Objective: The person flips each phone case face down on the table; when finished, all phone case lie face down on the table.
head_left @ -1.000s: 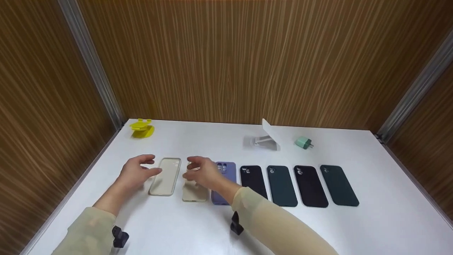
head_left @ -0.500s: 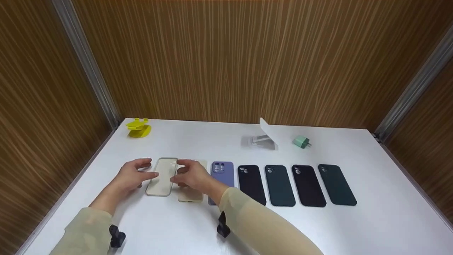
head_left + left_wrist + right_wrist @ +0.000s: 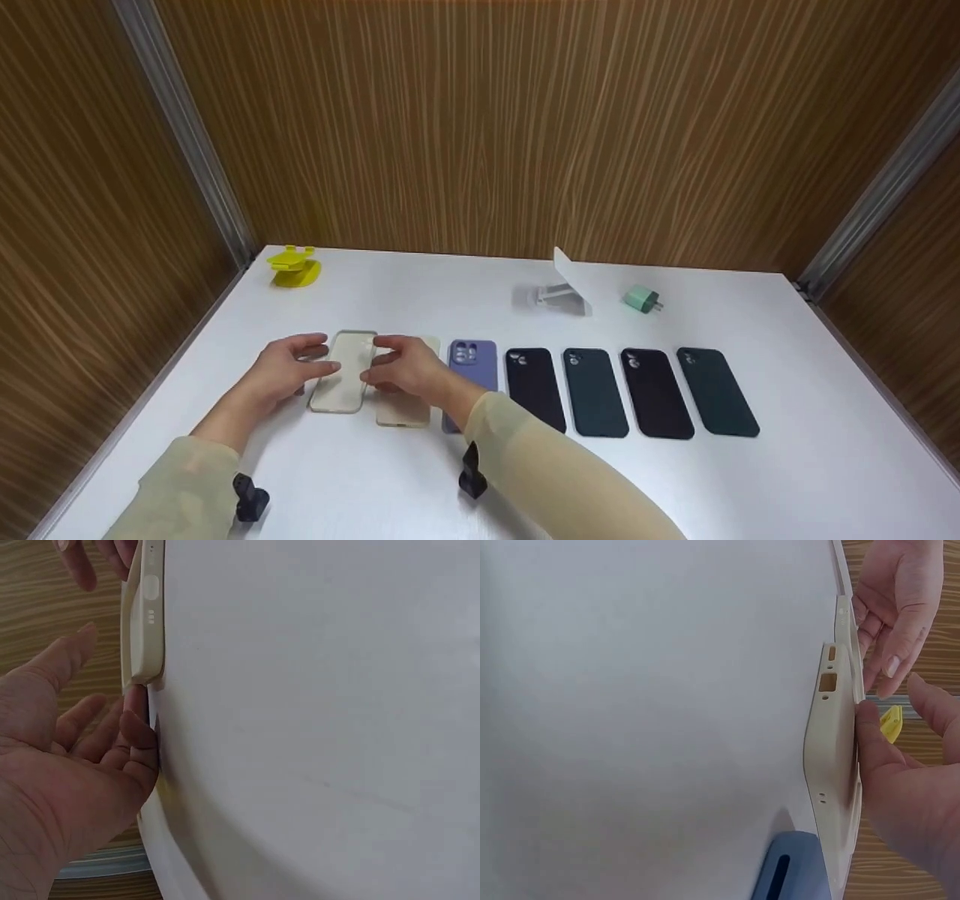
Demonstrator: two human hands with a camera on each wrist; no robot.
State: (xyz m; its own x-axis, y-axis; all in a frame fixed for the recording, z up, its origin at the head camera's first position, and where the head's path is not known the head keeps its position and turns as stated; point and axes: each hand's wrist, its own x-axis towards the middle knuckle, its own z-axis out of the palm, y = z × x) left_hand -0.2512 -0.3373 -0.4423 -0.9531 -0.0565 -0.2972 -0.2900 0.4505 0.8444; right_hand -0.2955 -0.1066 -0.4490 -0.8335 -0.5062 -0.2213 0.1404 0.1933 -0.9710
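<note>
The leftmost phone case (image 3: pixel 343 391), off-white, lies flat on the table with its hollow side up. My left hand (image 3: pixel 289 371) is at its left edge, fingers loosely bent and the thumb reaching over the rim. In the left wrist view, that hand's fingers meet the end of a pale case (image 3: pixel 152 630), while the thumb stands apart. At the same case's right edge is my right hand (image 3: pixel 416 375), above a second beige case (image 3: pixel 403 415) that it partly covers. The right wrist view has my right thumb apart from the fingers, beside the beige case (image 3: pixel 829 742).
Rightward in the row lie a purple case (image 3: pixel 476 375) and several dark cases (image 3: pixel 596 394). Behind them stand a yellow phone stand (image 3: pixel 295 271), a white folding stand (image 3: pixel 571 285) and a green charger plug (image 3: pixel 642 298). Wood-grain panels (image 3: pixel 480 127) enclose the table.
My right hand has moved left, from over the beige case to the right edge of the off-white case. The left hand has stayed almost in place.
</note>
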